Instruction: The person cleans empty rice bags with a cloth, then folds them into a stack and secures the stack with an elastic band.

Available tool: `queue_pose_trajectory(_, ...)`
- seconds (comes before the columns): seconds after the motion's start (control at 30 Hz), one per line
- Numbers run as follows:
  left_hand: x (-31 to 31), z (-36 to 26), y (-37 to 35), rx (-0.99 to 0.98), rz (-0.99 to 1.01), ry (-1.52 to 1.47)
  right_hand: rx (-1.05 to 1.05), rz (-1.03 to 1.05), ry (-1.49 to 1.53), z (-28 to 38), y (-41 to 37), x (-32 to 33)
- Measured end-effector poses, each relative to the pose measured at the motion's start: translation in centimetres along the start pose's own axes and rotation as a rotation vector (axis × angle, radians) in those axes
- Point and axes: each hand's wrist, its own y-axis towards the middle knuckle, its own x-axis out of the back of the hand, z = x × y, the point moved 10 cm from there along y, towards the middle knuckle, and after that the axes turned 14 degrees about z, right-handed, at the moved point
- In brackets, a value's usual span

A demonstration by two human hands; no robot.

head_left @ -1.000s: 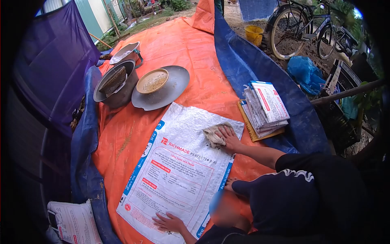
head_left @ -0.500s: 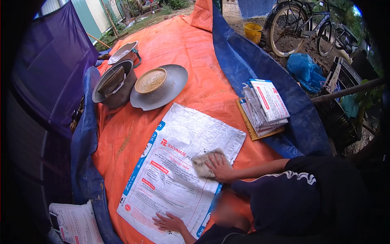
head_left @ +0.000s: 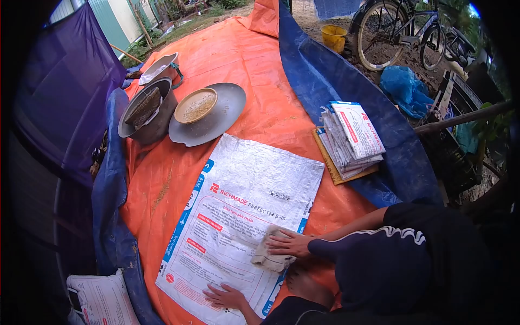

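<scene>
A white printed feed sack [head_left: 246,162] with blue side strips lies flat on the orange tarp. My left hand [head_left: 225,297] rests on its lower part, fingers spread and holding nothing. Under my right hand [head_left: 288,244] is a folded beige cloth [head_left: 266,259], pressed against the sack near its right edge. The fingers of that hand reach over the cloth and grip it from above. My bare foot [head_left: 309,286] is beside the sack, just below the cloth.
Folded sacks [head_left: 355,135] are stacked to the right on the orange tarp [head_left: 265,92] and blue tarp [head_left: 309,70]. At upper left are a round tray [head_left: 230,108] carrying a bowl of grain [head_left: 195,105], and a deep basin [head_left: 162,122]. Another sack [head_left: 103,298] lies lower left.
My right hand and the cloth have slid down the sack toward me, uncovering the printed line above. My left hand stays in place. My foot has come into clearer view.
</scene>
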Motion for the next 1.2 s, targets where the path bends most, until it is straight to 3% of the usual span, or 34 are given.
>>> queue_pose_trajectory(0.1,-0.3,0.1,0.2,0.005,0.033,-0.022,0.014,-0.114,-0.047,-0.9,0.1,-0.1)
queue_pose_trajectory(0.23,0.2,0.0,0.0,0.001,0.013,0.006,-0.333,0.07,0.065,-6.7,-0.5,-0.4)
queue_pose_trajectory(0.5,1.0,-0.4,0.0,0.016,0.051,0.004,-0.716,-0.269,-0.095,-16.2,-4.3,4.3)
queue_pose_trajectory(0.63,0.8,-0.3,0.2,0.034,0.05,0.024,-0.819,-0.282,-0.119,-19.1,-6.3,5.8)
queue_pose_trajectory(0.97,1.0,-0.6,0.8,0.013,0.031,0.013,-0.749,-0.17,-0.27,-19.2,-4.6,5.4)
queue_pose_trajectory(1.07,1.0,-0.7,0.9,0.006,0.005,-0.002,-0.649,-0.089,-0.191,-16.4,-3.8,6.4)
queue_pose_trajectory(1.2,0.8,-0.5,0.9,0.013,-0.007,0.011,-0.478,-0.111,-0.169,-13.3,-0.3,2.9)
